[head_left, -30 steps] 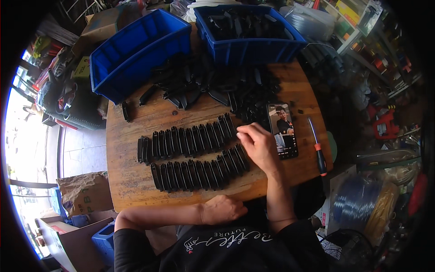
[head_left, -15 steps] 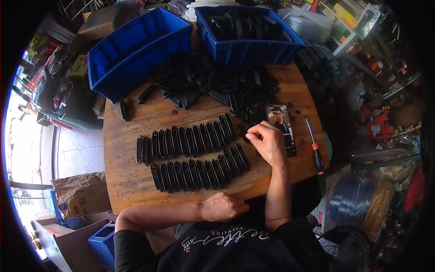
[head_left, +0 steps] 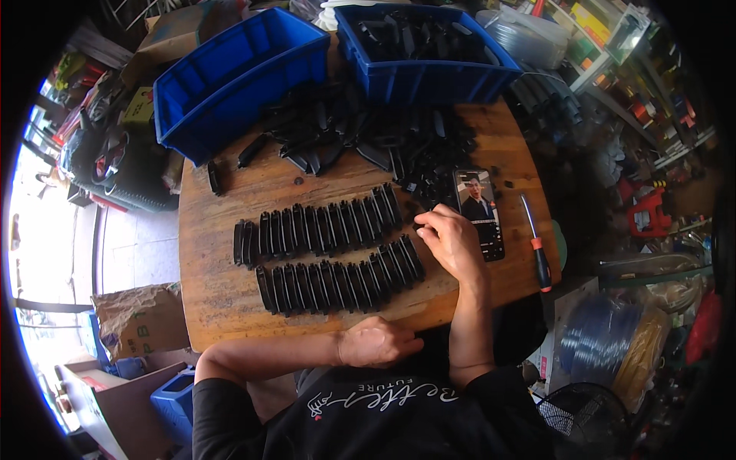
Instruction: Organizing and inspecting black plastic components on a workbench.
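My right hand (head_left: 454, 241) hovers over the table with thumb and fingers pinched together, beside a heap of small black pieces (head_left: 431, 180). A dark bit shows at its fingertips, too small to name. At the table's near edge my left hand (head_left: 376, 341) is curled closed, palm side hidden, so its contents cannot be seen. Two rows of slim black plastic parts stand in front of me: a far row (head_left: 330, 228) and a near row (head_left: 337, 285). Just right of my right hand lies a phone (head_left: 491, 249) with a video on its screen.
A screwdriver (head_left: 539, 257) with a black and red handle lies at the right. Behind a pile of loose black parts (head_left: 322, 130) stand two blue bins, one looking empty (head_left: 230, 84), the other filled (head_left: 437, 80). The wooden table (head_left: 207, 299) has rounded corners.
The whole view has shifted slightly. Both hands keep almost the same pose, the right one still pinched beside the small pieces. The phone's picture differs a little.
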`<state>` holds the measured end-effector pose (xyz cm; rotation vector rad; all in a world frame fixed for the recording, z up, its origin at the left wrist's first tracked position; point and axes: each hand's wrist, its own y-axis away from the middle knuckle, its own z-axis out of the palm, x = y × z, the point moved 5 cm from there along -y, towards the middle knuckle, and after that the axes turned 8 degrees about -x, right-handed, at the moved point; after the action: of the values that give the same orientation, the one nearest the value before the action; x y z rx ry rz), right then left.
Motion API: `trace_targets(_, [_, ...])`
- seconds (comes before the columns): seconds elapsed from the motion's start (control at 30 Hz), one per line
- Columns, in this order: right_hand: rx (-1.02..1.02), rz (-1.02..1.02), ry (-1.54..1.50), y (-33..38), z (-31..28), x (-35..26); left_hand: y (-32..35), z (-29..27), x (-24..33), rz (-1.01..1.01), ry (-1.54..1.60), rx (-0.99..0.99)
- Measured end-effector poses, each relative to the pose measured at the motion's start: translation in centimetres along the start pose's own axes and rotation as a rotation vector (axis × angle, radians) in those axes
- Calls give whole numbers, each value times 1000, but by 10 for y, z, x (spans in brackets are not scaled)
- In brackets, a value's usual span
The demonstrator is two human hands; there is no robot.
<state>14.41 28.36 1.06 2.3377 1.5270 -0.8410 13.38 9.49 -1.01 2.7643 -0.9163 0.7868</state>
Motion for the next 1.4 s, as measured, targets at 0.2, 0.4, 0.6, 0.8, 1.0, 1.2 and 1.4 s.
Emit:
trace_targets(0.2, [11,-6,-8,-3,0,-3,-6,-22,-1,-110,-361,311])
trace_targets(0.4, [145,-20,-294,4,-6,-11,-10,-14,-16,-343,-418,216])
trace_targets(0.6, [139,-86,-361,11,7,-18,-10,-7,-20,-356,-402,208])
trace_targets(0.8, [94,-141,-218,10,7,-19,-8,-8,-22,-338,-387,227])
trace_targets(1.0, [78,-209,-117,13,7,-24,-7,-8,-21,-340,-401,225])
trace_targets(1.2, [9,-240,-79,15,-1,-34,-6,-9,-21,-349,-431,202])
trace_targets(1.4, [61,-140,-8,-13,-7,-17,-8,-10,-20,-363,-480,165])
